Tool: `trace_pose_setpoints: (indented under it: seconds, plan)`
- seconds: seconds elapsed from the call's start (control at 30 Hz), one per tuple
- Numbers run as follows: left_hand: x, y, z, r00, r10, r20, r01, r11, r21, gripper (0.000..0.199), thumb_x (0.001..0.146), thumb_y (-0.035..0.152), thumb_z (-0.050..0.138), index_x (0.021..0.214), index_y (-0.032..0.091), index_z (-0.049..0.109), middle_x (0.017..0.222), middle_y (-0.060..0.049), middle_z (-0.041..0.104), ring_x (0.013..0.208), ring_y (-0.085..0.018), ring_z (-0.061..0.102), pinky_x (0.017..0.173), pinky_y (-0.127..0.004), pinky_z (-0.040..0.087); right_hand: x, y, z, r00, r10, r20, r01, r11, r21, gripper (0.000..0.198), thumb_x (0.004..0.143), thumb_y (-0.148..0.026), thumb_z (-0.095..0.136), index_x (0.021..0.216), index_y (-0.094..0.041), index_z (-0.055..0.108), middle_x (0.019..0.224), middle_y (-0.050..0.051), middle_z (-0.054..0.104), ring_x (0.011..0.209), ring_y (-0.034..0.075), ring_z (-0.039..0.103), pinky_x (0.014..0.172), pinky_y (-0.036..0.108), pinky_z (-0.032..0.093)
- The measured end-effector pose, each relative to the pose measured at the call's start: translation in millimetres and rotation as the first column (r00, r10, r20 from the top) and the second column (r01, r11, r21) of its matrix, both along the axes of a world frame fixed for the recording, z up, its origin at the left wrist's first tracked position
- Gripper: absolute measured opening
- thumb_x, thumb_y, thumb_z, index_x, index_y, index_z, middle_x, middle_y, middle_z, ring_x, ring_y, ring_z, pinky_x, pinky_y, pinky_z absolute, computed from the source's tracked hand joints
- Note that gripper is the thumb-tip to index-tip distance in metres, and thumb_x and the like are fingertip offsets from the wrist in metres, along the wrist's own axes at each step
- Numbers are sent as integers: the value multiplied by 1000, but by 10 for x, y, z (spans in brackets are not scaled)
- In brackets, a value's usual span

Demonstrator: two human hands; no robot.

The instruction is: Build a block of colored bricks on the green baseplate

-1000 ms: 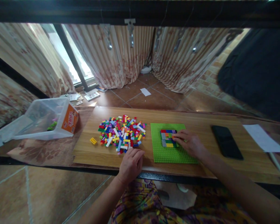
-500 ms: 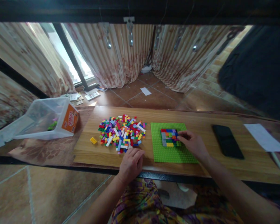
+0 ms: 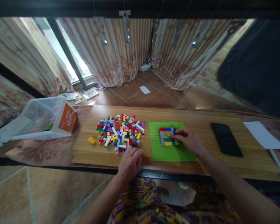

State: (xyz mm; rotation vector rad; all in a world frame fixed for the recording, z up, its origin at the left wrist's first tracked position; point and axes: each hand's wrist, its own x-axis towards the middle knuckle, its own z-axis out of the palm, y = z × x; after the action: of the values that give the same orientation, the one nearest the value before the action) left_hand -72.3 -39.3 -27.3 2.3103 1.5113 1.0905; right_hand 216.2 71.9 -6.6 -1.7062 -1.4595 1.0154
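A bright green studded baseplate (image 3: pixel 155 151) lies on the wooden board. On its middle stands a low square of coloured building bricks (image 3: pixel 162 137), red and blue along the far side, grey at left, yellow and green nearest me. My right hand (image 3: pixel 189 141) is closed in a pinch at the right side of this square, fingertips on a small brick there, partly hidden by the fingers. My left hand (image 3: pixel 130 163) rests at the board's near edge with fingers curled together, just below a loose pile of mixed bricks (image 3: pixel 121 132). Its fingertips are turned down; nothing shows in them.
One yellow brick (image 3: pixel 91 140) lies left of the pile. Further left, a clear plastic tub (image 3: pixel 42 115) with an orange label lies on its side. To the right are a black phone (image 3: pixel 226 139), a white paper (image 3: pixel 263 134) and a white pen (image 3: pixel 276 160).
The whole view has shifted slightly. My right hand stays at the right side of the brick square, and my left hand still rests below the pile.
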Motion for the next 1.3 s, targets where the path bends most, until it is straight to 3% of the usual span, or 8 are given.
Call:
trace_pose_setpoints:
  seconds: [0.37, 0.77, 1.0, 1.17, 1.3]
  plan:
    - [7, -5, -5, 1000, 14, -19, -14, 1000, 2, 18, 94, 12, 50, 101, 19, 65, 91, -7, 70, 86, -19, 64, 78, -34, 55, 27, 3, 6, 998, 45, 34, -45, 999, -6, 33, 62, -45, 77, 81, -19, 70, 76, 4, 73, 69, 19, 67, 67, 34, 52]
    - [11, 3, -14, 1000, 4, -28, -4, 1000, -3, 18, 94, 11, 50, 103, 19, 63, 93, -6, 69, 87, -19, 63, 80, -34, 54, -36, -25, 37, 1000, 21, -1, -21, 1000, -10, 25, 64, -38, 74, 80, -19, 71, 75, 3, 73, 69, 18, 66, 68, 32, 52]
    - [4, 10, -32, 1000, -1, -22, 2, 999, 40, 16, 94, 11, 50, 98, 19, 63, 90, -6, 69, 87, -19, 63, 81, -34, 54, -40, -9, -10, 999, 40, 18, -41, 998, 54, 24, 63, -38, 72, 78, -19, 71, 75, 3, 73, 70, 19, 67, 72, 35, 53]
    - [-12, -43, 1, 1000, -20, 7, 19, 990, 140, 19, 91, 8, 50, 98, 18, 64, 93, -7, 70, 88, -19, 63, 85, -36, 51, 26, -17, -89, 997, 48, 61, -54, 993, 101, 31, 66, -44, 71, 83, -19, 72, 81, 6, 75, 76, 22, 68, 76, 39, 53]
    - [-87, -167, 32, 999, 44, 30, -49, 982, 182, 18, 89, 9, 51, 98, 19, 64, 92, -6, 70, 86, -20, 61, 83, -37, 48, 40, -133, -121, 983, -82, 167, 48, 979, 199, 29, 74, -43, 64, 86, -18, 72, 81, 7, 74, 76, 23, 68, 76, 38, 52]
